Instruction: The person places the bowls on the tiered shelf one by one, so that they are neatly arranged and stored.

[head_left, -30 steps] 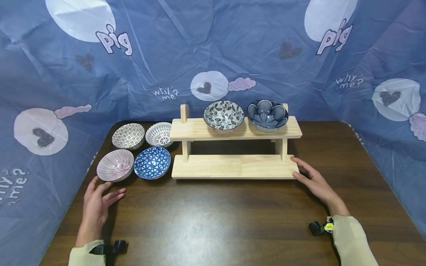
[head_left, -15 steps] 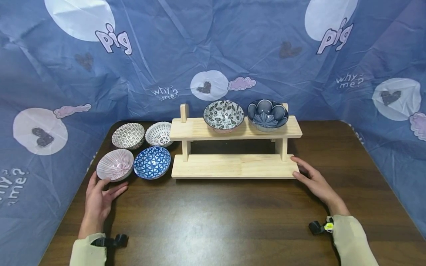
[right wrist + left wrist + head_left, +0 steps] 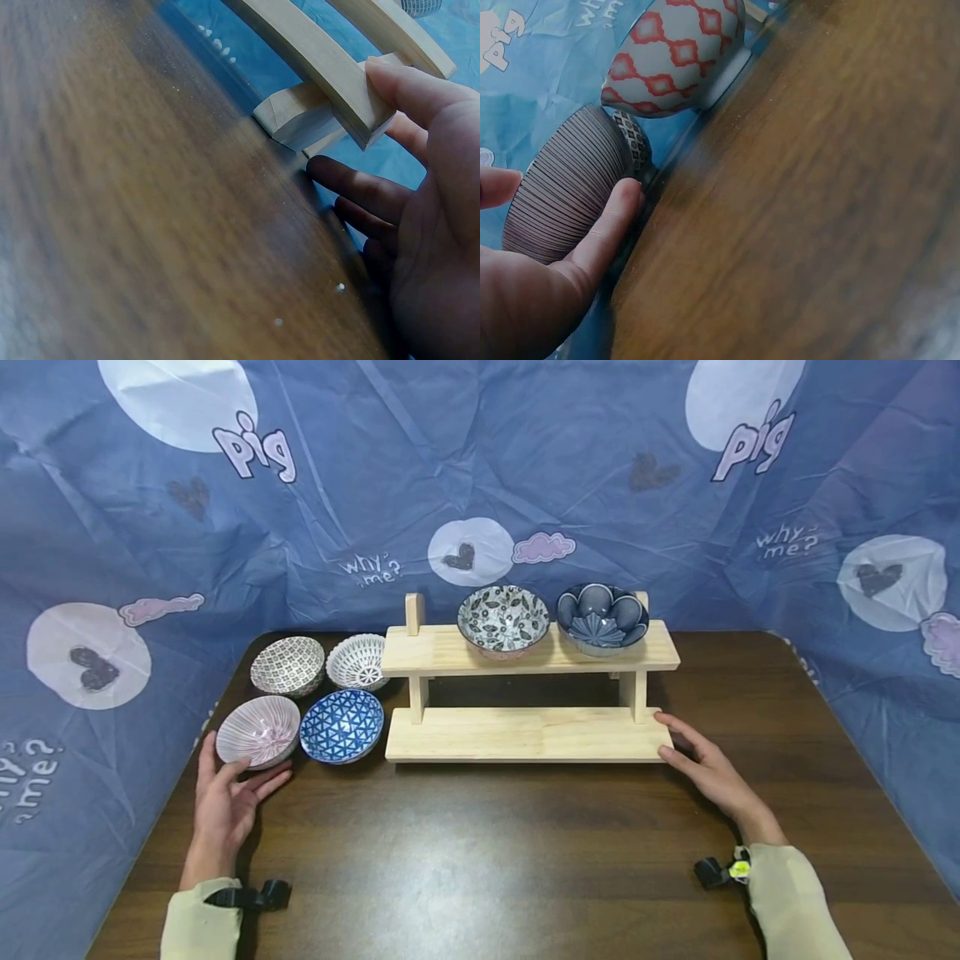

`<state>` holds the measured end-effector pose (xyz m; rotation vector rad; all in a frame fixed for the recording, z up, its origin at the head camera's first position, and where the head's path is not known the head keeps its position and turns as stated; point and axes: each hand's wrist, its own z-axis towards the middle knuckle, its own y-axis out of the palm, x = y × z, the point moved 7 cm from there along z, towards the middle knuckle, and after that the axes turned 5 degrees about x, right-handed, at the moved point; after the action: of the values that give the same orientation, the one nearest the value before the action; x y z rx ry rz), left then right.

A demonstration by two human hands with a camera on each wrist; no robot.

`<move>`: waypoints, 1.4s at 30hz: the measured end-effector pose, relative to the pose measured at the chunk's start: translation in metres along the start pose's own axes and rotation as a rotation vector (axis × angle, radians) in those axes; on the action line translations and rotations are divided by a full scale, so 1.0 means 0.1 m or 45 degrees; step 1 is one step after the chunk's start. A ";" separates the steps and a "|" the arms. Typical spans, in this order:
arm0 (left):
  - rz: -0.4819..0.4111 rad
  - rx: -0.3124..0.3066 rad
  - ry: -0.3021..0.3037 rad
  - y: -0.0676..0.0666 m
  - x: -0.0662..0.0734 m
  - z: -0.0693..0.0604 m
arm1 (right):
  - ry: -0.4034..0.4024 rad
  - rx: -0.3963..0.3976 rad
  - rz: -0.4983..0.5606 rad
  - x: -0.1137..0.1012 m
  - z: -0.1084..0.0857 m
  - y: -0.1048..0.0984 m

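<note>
My left hand holds the near left side of a pink-and-white striped bowl. In the left wrist view the thumb lies along the outside of this bowl, and another finger reaches its far side. My right hand grips the right end of the lower board of a two-tier wooden display rack. In the right wrist view the thumb rests on the board's end, with a finger behind it and the other fingers loosely bent below. The rack's upper board carries a black-and-white leaf-pattern bowl and a dark blue petal-pattern bowl.
A blue triangle-pattern bowl stands right beside the striped one. Behind them are a grey lattice-pattern bowl and a white scalloped bowl, partly covered by the rack. All stand on a brown wooden table, before a blue printed cloth.
My left hand has moved slightly forward and right, its fingers closing around the near side of the striped bowl. The right hand and the rack have stayed put.
</note>
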<state>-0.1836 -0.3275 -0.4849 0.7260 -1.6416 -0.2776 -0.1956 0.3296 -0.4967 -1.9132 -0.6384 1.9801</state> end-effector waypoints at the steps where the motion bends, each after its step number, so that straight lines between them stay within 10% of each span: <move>1: 0.003 0.010 0.002 0.00 0.00 0.00 | -0.003 0.000 0.005 0.00 0.00 0.00; 42: -0.205 0.169 0.027 -0.07 0.06 -0.03 | 0.011 -0.002 -0.031 0.01 0.00 -0.01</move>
<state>-0.1790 -0.3356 -0.4834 0.9611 -1.5945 -0.2764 -0.1955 0.3306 -0.4971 -1.9047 -0.6585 1.9564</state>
